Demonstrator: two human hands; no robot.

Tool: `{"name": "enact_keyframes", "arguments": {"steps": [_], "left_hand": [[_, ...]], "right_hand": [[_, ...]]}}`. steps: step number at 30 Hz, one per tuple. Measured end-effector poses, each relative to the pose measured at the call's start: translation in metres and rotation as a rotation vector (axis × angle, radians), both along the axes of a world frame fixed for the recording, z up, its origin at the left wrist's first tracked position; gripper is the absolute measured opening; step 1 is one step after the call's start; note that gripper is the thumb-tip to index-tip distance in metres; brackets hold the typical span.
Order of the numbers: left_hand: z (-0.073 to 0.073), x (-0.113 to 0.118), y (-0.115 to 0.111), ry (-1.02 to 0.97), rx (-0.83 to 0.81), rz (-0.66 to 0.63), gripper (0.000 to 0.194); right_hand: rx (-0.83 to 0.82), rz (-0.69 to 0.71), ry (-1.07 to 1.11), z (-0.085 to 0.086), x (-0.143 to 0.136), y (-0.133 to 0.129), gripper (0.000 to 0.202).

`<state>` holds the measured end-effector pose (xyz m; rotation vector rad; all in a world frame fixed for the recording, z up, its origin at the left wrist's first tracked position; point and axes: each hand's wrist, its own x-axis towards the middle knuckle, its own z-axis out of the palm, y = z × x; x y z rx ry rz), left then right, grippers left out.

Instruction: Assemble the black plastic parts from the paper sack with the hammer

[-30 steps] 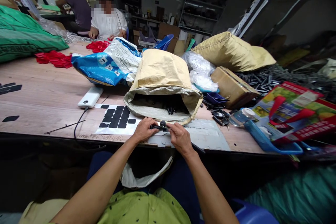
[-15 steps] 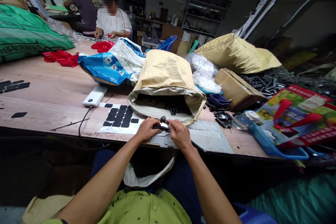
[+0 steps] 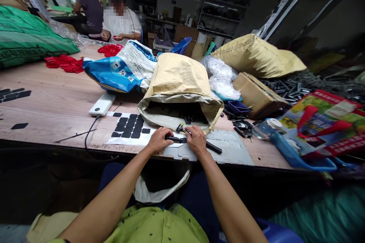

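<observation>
My left hand point(image 3: 157, 140) is closed on the near end of a slim black plastic piece point(image 3: 175, 139), which lies low over the grey board point(image 3: 232, 147) at the table's front edge. My right hand point(image 3: 196, 139) is wrapped round a small hammer point(image 3: 214, 147). Its head sticks out to the left of the fingers, above the black piece, and its black grip reaches out to the right. Right fingertips are close to the piece's right end; whether they touch it I cannot tell. Behind both hands gapes a tan sack point(image 3: 182, 72) with black parts inside.
Left of my hands lies a white sheet with black pads point(image 3: 129, 126), beside a white power bank point(image 3: 102, 104) with a cable. A blue tray point(image 3: 302, 161), a clear jar point(image 3: 267, 129) and a printed bag point(image 3: 322, 121) stand right. Two people sit across the table.
The hammer has turned in my right hand: its head tilts differently and its grip has swung up onto the board. My right hand has shifted slightly up and opened its grasp a little.
</observation>
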<state>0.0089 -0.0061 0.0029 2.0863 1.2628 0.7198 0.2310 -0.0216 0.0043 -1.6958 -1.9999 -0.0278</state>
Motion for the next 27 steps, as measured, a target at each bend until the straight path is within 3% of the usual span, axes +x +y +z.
{"name": "enact_keyframes", "arguments": {"steps": [22, 27], "left_hand": [[-0.0025, -0.0028, 0.0007, -0.057, 0.023, -0.04, 0.017], [-0.0011, -0.0032, 0.0016, -0.069, 0.011, -0.048, 0.035]], "right_hand": [[0.009, -0.027, -0.077, -0.0009, -0.0047, -0.0044, 0.021], [0.018, -0.03, -0.078, -0.0026, -0.0041, -0.0041, 0.021]]}}
